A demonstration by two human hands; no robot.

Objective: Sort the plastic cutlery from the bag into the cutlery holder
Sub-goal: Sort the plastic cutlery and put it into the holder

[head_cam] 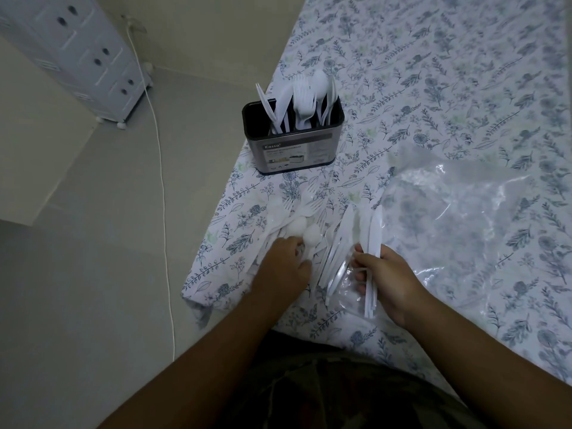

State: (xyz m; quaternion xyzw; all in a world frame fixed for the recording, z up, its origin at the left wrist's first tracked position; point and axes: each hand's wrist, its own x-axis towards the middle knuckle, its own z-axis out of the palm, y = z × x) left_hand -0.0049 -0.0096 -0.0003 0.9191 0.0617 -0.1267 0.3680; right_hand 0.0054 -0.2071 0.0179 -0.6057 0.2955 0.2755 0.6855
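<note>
A dark metal cutlery holder (294, 150) stands on the floral sheet and holds white plastic knives, forks and spoons in separate compartments. In front of me a loose pile of white forks and spoons (301, 222) lies on the sheet. My left hand (286, 267) rests on that pile, fingers curled onto spoon handles. My right hand (387, 278) is shut on a bundle of white plastic knives (374, 239). More knives (335, 258) lie between my hands. The clear plastic bag (470, 218) lies flat to the right.
The sheet-covered bed (464, 72) ends at its left edge near the holder. Beyond that edge lie a grey floor, a white cable (161, 168) and a white drawer unit (83, 57) at the far left.
</note>
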